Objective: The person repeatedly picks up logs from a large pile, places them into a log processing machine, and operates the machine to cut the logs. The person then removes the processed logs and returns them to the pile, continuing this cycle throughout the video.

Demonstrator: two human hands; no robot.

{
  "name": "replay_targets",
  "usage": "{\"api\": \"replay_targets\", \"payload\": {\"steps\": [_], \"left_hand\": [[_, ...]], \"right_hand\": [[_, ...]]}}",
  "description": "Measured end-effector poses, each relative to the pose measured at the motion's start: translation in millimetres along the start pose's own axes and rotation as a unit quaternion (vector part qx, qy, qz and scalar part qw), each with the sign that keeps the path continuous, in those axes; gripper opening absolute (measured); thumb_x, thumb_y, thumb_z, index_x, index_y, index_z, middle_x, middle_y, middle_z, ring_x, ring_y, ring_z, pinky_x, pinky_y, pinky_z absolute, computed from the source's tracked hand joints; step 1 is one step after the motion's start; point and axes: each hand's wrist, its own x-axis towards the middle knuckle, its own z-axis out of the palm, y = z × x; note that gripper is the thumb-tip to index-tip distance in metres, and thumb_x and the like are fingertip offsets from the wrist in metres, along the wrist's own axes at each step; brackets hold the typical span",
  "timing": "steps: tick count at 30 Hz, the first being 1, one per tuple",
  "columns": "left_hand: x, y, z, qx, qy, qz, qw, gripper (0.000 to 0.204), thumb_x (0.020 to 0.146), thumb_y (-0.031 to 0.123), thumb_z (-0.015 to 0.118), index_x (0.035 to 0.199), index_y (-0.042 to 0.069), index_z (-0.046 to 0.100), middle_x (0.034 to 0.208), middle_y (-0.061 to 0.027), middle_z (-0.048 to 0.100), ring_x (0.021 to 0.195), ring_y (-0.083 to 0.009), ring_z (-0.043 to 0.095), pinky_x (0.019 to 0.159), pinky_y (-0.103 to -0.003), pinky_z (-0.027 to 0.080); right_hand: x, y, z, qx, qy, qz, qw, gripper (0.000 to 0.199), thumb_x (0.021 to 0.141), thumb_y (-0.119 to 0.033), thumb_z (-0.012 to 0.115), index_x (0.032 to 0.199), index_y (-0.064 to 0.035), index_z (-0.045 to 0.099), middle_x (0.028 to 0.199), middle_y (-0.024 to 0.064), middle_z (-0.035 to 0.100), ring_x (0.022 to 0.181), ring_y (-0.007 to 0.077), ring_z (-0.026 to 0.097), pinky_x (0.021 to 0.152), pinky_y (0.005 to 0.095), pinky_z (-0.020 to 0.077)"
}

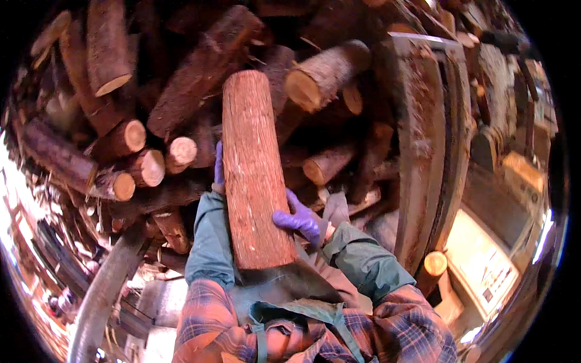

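Observation:
A thick reddish-brown log (pixel 254 169), stripped of its outer bark, stands lengthwise in front of my body. Both hands grip it from its sides. My right hand (pixel 299 219), in a purple glove, presses on its lower right side with the thumb over the front. Of my left hand (pixel 219 164), only a strip of purple glove shows at the left edge; the log hides the rest. Green sleeve covers run up both forearms over a plaid shirt, and a dark apron lies below the log's lower end.
A heap of cut logs (pixel 200 72) fills the space ahead and to the left. Tall wooden beams (pixel 423 145) rise at the right, beside a pale lit panel (pixel 484 260). A curved metal bar (pixel 103 302) runs along the lower left.

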Motion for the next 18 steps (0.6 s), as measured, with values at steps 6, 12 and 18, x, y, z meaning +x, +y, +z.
{"api": "replay_targets", "payload": {"steps": [6,12,18], "left_hand": [[-63.1,-29.4,130.5,-0.139,0.025,-0.169,0.975,0.06,0.1,0.048,0.048,0.145,0.008,0.048,0.141,-0.0083,0.055,0.125,-0.0247,0.052,0.111,-0.039,0.04],[-131.1,0.0,226.5,-0.07,0.024,-0.206,0.976,0.056,0.099,0.041,0.052,0.145,0.009,0.046,0.137,-0.0085,0.056,0.122,-0.0228,0.054,0.108,-0.038,0.041],[-173.7,7.5,376.0,0.006,-0.067,-0.217,0.974,0.054,0.098,0.034,0.056,0.146,0.01,0.045,0.133,-0.0086,0.057,0.119,-0.021,0.055,0.105,-0.036,0.043]], "right_hand": [[-36.3,-0.3,-52.0,0.053,0.057,-0.135,0.988,0.095,0.084,-0.039,0.078,0.153,-0.0019,0.025,0.147,0.0127,0.041,0.136,0.0239,0.039,0.117,0.0382,0.0289],[-146.5,-32.1,-70.1,0.065,0.013,-0.209,0.976,0.112,0.075,-0.04,0.087,0.156,-0.0066,0.017,0.147,0.0139,0.042,0.136,0.0242,0.039,0.115,0.0423,0.0321],[-292.7,-99.6,-159.6,0.031,-0.019,-0.297,0.954,0.101,0.079,-0.03,0.085,0.156,-0.0071,0.024,0.146,0.0137,0.046,0.135,0.023,0.043,0.114,0.0405,0.0351]]}}
